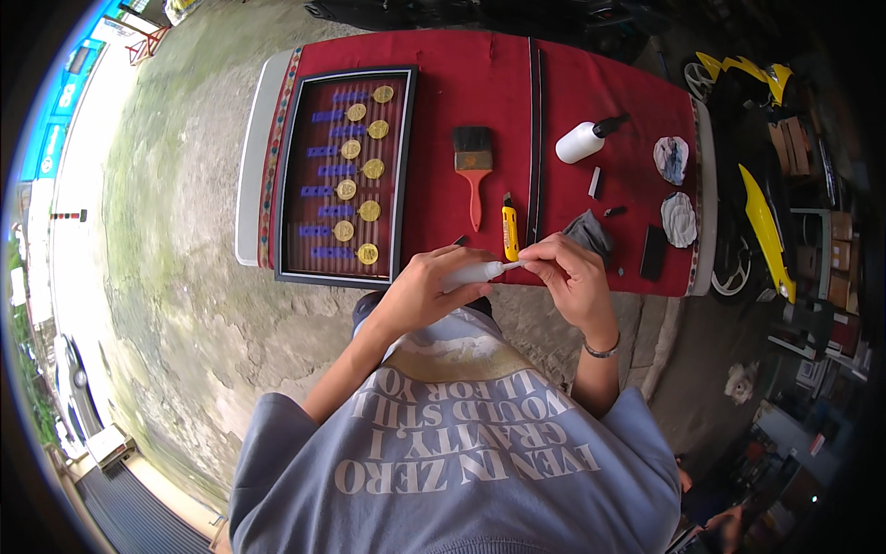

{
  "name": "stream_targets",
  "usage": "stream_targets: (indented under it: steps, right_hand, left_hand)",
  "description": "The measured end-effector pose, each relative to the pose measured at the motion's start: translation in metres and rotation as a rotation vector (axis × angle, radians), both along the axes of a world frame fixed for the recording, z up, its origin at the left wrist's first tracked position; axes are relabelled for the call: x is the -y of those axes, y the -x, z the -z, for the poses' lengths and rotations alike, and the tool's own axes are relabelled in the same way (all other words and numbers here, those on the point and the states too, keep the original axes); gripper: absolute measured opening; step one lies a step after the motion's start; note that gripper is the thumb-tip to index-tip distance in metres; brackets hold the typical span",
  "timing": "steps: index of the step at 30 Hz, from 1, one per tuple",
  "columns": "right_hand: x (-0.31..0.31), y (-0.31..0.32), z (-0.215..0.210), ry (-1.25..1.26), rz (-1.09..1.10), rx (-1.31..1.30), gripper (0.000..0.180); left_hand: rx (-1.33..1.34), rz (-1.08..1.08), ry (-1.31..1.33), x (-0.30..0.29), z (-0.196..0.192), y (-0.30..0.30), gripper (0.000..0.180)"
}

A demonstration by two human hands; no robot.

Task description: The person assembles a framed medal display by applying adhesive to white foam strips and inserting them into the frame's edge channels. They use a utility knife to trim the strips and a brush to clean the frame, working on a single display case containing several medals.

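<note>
My left hand (426, 294) is wrapped round a small white squeeze bottle (473, 275) with a narrow nozzle, held level at the table's near edge. The thumb and fingertips of my right hand (574, 282) pinch at the nozzle's tip; whether a cap is between them is too small to tell. Just beyond the nozzle lies a yellow utility knife (509, 231). A paintbrush (473, 171) with dark bristles and an orange handle rests farther off. To the left, a black-edged display frame (403, 175) holds several gold medals (351, 149) on blue ribbons.
Red cloth (452, 78) covers the table. On its right are a white bottle (579, 143) with a black top, a grey cloth (589, 233), two crumpled white rags (679, 220), a black block (652, 253) and a small grey-white bar (594, 183). Yellow motorcycle parts (768, 235) stand beyond the right edge.
</note>
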State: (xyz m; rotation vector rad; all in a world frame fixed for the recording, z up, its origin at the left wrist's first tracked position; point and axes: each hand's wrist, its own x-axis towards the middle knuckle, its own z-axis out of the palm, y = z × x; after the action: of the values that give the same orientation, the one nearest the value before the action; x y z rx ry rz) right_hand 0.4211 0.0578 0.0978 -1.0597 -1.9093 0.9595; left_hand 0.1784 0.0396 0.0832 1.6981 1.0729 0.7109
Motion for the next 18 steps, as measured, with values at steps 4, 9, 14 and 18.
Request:
stream_targets:
  steps: [4, 9, 14, 18]
  right_hand:
    - [-0.002, 0.002, -0.002, 0.002, -0.017, 0.019, 0.011]
    - [-0.004, 0.005, -0.002, -0.012, -0.021, 0.027, 0.011]
    - [-0.003, 0.01, -0.003, -0.014, -0.004, 0.022, 0.011]
    - [-0.002, 0.012, -0.001, 0.027, 0.02, -0.024, 0.011]
  left_hand:
    - [-0.003, -0.02, -0.005, 0.001, 0.001, 0.003, 0.04]
    - [-0.019, -0.027, -0.032, 0.001, -0.002, 0.006, 0.038]
    - [-0.055, -0.036, -0.05, 0.001, -0.003, 0.008, 0.038]
    - [-0.084, -0.045, -0.074, 0.001, -0.005, 0.009, 0.038]
